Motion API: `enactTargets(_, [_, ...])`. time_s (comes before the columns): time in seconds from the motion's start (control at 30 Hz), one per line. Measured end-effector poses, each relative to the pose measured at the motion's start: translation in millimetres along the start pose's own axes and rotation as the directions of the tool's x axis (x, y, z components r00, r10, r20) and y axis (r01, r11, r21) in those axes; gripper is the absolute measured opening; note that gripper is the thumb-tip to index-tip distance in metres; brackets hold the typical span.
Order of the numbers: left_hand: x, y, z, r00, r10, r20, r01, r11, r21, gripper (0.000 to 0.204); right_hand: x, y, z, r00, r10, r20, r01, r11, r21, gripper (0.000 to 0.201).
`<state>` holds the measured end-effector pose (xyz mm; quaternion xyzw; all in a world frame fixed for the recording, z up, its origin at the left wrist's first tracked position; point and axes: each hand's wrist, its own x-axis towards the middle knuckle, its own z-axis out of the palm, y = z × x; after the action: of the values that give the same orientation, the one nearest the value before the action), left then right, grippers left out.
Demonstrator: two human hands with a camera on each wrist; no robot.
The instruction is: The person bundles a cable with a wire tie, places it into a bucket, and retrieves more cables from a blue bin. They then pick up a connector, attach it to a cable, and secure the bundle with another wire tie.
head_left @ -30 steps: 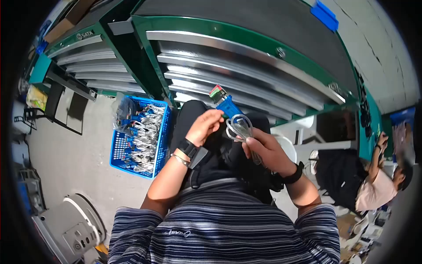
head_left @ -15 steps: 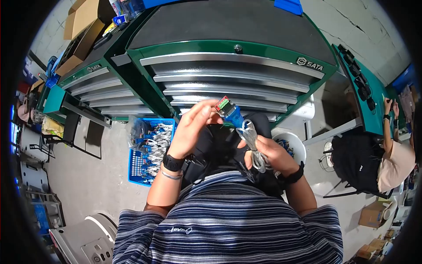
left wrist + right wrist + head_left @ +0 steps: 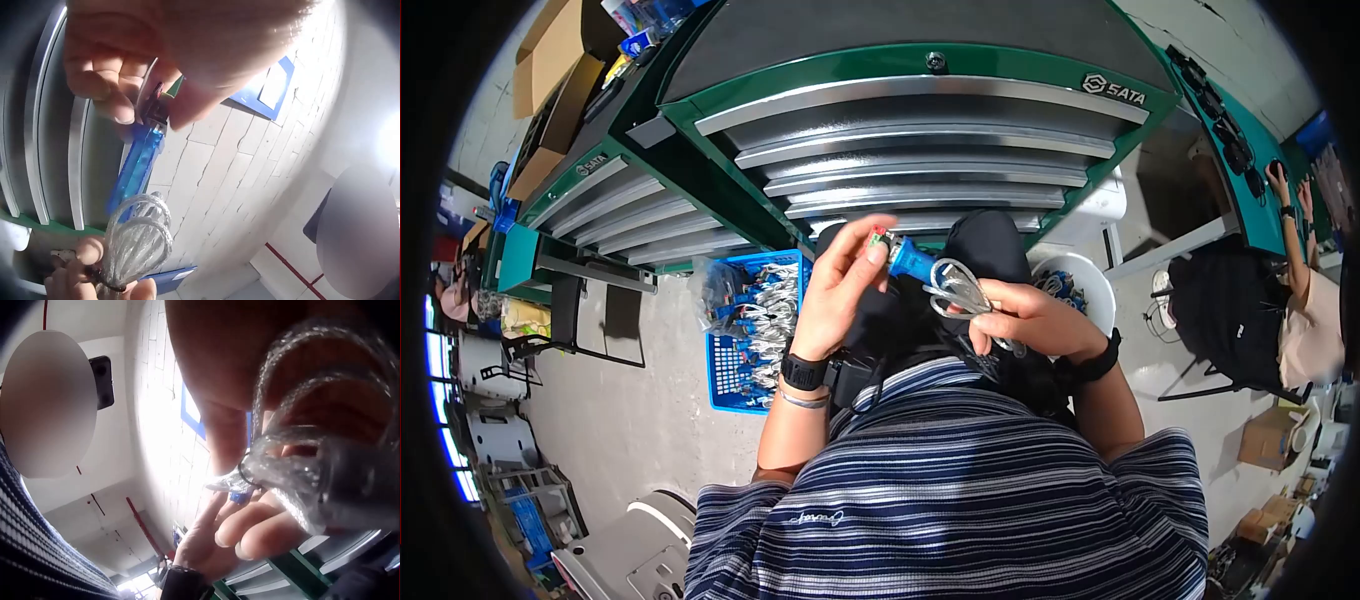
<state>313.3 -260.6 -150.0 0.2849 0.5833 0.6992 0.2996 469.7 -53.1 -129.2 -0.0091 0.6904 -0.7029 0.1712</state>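
Note:
A translucent blue cable connector [image 3: 913, 262] lies between both hands above the lap. At its far end sits a small red and green terminal block [image 3: 881, 240], which the left hand [image 3: 830, 290] pinches between thumb and fingers. In the left wrist view, those fingertips partly cover the block, and the blue connector [image 3: 139, 165] points down from it. The right hand [image 3: 1040, 318] holds the coiled clear-silver cable [image 3: 960, 290]. A dark tie binds the coil [image 3: 294, 469] in the right wrist view, where its loops hide part of the palm.
A blue basket [image 3: 725, 385] of similar cables stands at left, with a clear plastic bag [image 3: 715, 297] in its corner. At right is a white bucket [image 3: 1104, 300] with more cables. A green drawer cabinet [image 3: 930, 150] stands ahead; another person's arm [image 3: 1293, 230] shows far right.
The left hand has moved from beside the connector onto the terminal block, taking it between thumb and fingers. The right hand keeps the coil. The head view has shifted.

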Motion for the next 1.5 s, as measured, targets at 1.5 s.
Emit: enactTargets(1.5, [4,0,33,0.956,0.284,0.077,-0.294,0.925,0.239,0.037,25,30,20,0.779,-0.342,-0.525,0.353,0.932,-0.083,0.032])
